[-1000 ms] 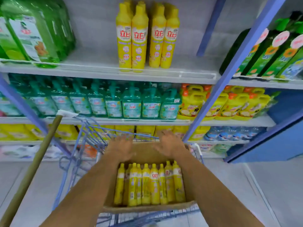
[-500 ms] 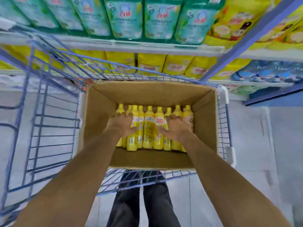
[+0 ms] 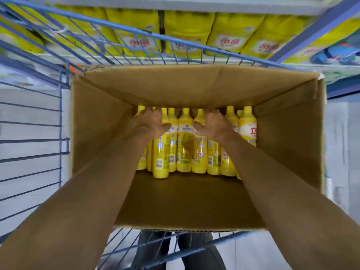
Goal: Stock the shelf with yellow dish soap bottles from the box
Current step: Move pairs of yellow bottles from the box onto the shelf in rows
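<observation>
An open cardboard box (image 3: 175, 84) sits in a blue wire cart (image 3: 124, 29). Several yellow dish soap bottles (image 3: 184, 149) stand in a tight row against the box's far wall, and the near half of the box floor is bare. Both my hands are down inside the box. My left hand (image 3: 150, 123) curls over the necks of the bottles at the left end, thumb pressed on a bottle's shoulder. My right hand (image 3: 213, 124) does the same right of the middle. The fingertips are hidden behind the bottle tops. All the bottles rest on the box floor.
Beyond the cart, a low shelf holds yellow refill packs (image 3: 187, 30) under a grey shelf board (image 3: 194, 2). A blue upright (image 3: 311, 36) slants at the right. My legs in dark trousers (image 3: 152, 250) show below the cart's near edge, on a pale floor.
My view has tipped down from the shelves into the box. Both hands went from the far rim onto the bottles, then slid up their bodies to the necks.
</observation>
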Demonstrator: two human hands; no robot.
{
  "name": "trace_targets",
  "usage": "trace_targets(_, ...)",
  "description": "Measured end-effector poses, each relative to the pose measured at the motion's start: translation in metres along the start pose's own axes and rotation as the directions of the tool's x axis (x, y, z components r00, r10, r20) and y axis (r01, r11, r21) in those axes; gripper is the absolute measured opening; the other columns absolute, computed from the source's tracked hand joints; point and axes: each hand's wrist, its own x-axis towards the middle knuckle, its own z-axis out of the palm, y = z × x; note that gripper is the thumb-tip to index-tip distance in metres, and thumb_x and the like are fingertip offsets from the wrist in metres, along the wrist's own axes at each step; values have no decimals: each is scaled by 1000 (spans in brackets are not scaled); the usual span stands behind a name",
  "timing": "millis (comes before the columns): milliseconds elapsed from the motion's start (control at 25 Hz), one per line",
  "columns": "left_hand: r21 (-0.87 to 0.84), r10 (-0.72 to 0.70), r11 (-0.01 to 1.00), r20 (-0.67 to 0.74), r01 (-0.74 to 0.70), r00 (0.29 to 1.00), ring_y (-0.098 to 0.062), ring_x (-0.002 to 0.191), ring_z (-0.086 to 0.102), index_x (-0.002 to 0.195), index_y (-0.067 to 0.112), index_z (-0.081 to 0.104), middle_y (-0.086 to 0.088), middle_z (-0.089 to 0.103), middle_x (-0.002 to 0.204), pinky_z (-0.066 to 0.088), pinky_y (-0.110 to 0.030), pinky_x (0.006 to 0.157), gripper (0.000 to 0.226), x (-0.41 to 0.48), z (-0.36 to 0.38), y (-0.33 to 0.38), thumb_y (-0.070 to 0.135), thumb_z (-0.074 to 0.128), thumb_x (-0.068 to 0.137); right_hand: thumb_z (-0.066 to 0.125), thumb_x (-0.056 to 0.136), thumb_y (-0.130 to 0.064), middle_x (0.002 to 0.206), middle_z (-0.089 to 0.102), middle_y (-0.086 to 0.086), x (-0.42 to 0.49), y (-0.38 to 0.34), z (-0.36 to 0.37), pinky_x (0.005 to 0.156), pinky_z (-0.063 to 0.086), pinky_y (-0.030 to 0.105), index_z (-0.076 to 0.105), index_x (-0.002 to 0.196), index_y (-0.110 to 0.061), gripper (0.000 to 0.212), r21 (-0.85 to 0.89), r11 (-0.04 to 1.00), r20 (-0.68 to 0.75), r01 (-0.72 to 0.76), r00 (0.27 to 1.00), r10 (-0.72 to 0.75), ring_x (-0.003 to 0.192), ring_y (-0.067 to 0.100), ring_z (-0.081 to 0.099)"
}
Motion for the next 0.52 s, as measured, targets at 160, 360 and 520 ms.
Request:
trace_targets(160,-152,-40,987,15,42,999,-39,125,54,130,6,50,-20,47,141,49,-42,94,67,20,23,4,50,72,84,57,94,-54,136,57,20,30,3,27,97,47,41,57,128,-3,62,78,994,-19,-80,996,82,127,37,53)
trace_targets(360,-242,-106,966,-51,91,993,-41,115,59,119,6,57,-19,52,134,48,-35,84,51,28,37,5,33,77,81,67,92,-44,129,62,20,55,4,35,92,48,37,61,124,-4,51,148,966,-32,-211,975,218,125,38,55)
trace_targets(520,-350,-127,930,-20,112,992,-36,113,60,112,10,64,-15,59,125,41,-29,79,53,39,43,-4,39,84,73,70,89,-45,122,66,18,73,9,43,86,48,34,65,115,-5,47,203,949,-53,-241,965,256,119,36,60)
